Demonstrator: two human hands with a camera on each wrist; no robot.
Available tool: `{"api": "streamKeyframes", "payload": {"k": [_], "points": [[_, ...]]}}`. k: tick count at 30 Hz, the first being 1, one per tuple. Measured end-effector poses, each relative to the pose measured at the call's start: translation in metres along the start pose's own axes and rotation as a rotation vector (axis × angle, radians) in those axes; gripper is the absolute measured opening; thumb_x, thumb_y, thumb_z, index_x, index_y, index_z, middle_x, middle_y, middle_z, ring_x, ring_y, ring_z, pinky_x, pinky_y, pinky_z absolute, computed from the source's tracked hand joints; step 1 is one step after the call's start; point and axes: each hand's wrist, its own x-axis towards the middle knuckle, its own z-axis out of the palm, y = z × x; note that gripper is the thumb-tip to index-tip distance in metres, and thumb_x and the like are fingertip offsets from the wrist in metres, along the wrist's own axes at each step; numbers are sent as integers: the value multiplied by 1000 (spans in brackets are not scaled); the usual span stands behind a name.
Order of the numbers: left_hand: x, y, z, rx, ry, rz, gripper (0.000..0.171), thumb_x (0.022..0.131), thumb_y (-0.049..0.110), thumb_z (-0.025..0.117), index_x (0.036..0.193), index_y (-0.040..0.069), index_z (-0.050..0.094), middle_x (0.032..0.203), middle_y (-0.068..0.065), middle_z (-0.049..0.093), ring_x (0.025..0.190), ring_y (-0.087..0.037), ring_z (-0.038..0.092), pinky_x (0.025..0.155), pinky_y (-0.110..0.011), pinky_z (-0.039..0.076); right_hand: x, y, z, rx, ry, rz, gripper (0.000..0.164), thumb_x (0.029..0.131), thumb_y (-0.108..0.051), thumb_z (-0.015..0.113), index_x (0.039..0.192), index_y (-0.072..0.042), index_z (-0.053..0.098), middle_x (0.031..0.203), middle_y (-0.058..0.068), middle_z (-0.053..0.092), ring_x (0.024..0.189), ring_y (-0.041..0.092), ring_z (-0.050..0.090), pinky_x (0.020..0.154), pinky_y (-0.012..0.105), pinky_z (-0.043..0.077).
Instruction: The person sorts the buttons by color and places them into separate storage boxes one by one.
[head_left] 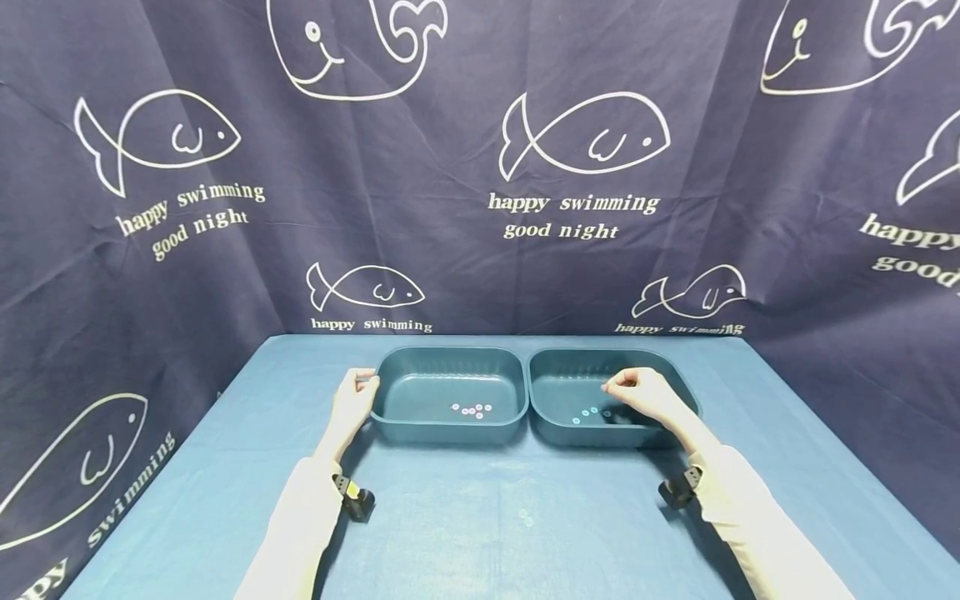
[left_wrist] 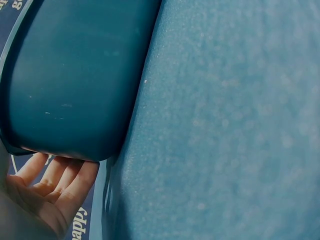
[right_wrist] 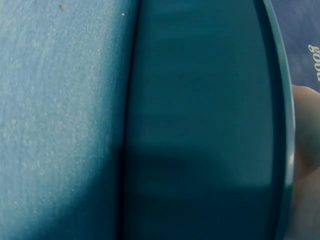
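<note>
Two teal bins stand side by side, the left bin (head_left: 450,432) and the right bin (head_left: 592,435). Several small pink buttons (head_left: 479,415) lie in the left one, and several small blue buttons (head_left: 576,421) in the right one. Against the left bin's outer end rests my left hand (head_left: 352,404), its fairly straight fingers (left_wrist: 75,187) touching the wall. My right hand (head_left: 645,393) hangs over the right bin, thumb and forefinger pinched together around what looks like a tiny pink button (head_left: 604,387). In the right wrist view the bin's wall hides most of this hand.
A few pale, faint buttons (head_left: 526,518) lie on the blue tablecloth (head_left: 450,533) in front of the bins. Behind the table hangs a dark fabric curtain (head_left: 465,250) with white fish drawings. Both bins have raised walls and rims.
</note>
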Motion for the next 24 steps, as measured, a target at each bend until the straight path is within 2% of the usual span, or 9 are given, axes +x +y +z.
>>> {"api": "streamKeyframes", "payload": {"k": [12,24], "points": [[-1,1,0,8,-2,0,28,85,21,49,110,8,51,102,-19,62,94,-26,58,75,-30,42,-11,-24,3,8,98,-85,14,75,-26,64,81,-14,67,71,-2,63,61,3,50,57,21,39],[-1,1,0,11,-6,-13,28,86,22,48,110,9,50,103,-19,61,95,-26,58,72,-28,42,-31,-62,13,83,118,-213,10,72,-23,68,81,-20,67,67,-8,59,61,3,51,56,19,41]]}}
